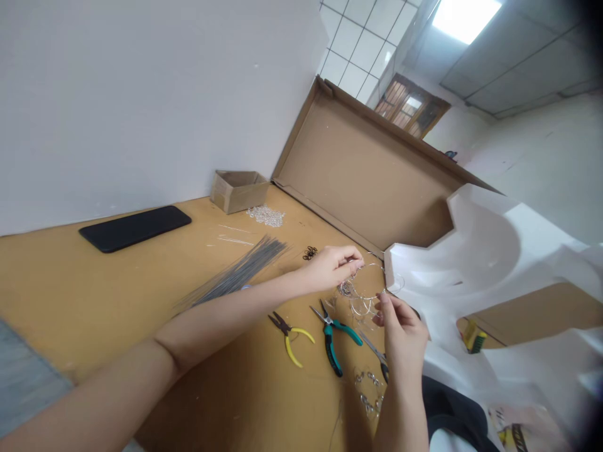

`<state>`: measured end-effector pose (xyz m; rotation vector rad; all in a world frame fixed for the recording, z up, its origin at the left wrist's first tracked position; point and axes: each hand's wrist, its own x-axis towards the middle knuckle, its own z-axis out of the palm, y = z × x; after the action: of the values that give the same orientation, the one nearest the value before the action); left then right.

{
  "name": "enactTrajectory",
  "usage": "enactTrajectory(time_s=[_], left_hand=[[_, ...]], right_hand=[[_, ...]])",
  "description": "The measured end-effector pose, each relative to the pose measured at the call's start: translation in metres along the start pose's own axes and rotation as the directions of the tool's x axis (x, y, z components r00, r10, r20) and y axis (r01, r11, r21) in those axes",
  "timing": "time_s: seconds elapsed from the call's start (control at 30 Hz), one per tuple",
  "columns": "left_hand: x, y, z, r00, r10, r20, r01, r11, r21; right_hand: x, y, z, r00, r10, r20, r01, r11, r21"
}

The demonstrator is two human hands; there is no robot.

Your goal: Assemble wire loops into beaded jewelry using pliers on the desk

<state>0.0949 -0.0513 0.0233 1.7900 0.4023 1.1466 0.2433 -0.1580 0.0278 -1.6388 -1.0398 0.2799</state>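
Note:
Between my two hands is a thin silvery wire loop (372,265), roughly round. My left hand (332,269) pinches its far left side with thumb and forefinger. On the near right side, the fingertips of my right hand (402,319) close on the same loop. More wire rings (362,306) lie on the table just below it, partly behind the loop. Nearest to my hands are teal-handled pliers (333,333), their handles spread. Left of these rest yellow-handled pliers (288,336). Scissors (374,351) are partly hidden by my right wrist. A beaded wire ring (370,394) lies beside my right forearm.
A bundle of grey wires (235,271) lies beyond my left forearm. Small dark rings (309,253), a pile of clear beads (266,215), a small cardboard box (239,191) and a black phone (136,228) are farther back. White foam (490,245) stands at the right.

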Motion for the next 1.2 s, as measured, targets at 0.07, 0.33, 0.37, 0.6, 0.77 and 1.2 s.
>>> enactTrajectory(time_s=[0.07, 0.33, 0.37, 0.6, 0.77, 1.2], left_hand=[[0.002, -0.001, 0.0, 0.999, -0.048, 0.012, 0.049, 0.995, -0.091], [0.008, 0.004, -0.008, 0.973, -0.167, 0.157, 0.21, 0.926, -0.313], [0.009, 0.004, -0.009, 0.972, -0.162, 0.173, 0.212, 0.921, -0.326], [0.008, 0.001, -0.013, 0.956, -0.146, 0.253, 0.238, 0.892, -0.384], [0.008, -0.001, -0.011, 0.945, -0.208, 0.251, 0.267, 0.935, -0.231], [0.009, -0.01, -0.01, 0.916, -0.285, 0.283, 0.314, 0.948, -0.061]], right_hand=[[-0.001, -0.001, -0.001, 1.0, -0.013, -0.007, 0.013, 1.0, -0.023], [0.001, 0.003, -0.008, 0.998, -0.04, -0.044, 0.04, 0.999, -0.004], [0.002, 0.004, -0.009, 0.998, -0.052, -0.046, 0.052, 0.999, 0.005], [0.004, 0.008, -0.011, 0.999, -0.05, -0.022, 0.05, 0.999, 0.007], [0.008, 0.009, -0.011, 0.999, -0.036, 0.028, 0.037, 0.999, -0.035], [0.013, 0.02, -0.006, 0.978, 0.054, 0.202, -0.004, 0.97, -0.242]])
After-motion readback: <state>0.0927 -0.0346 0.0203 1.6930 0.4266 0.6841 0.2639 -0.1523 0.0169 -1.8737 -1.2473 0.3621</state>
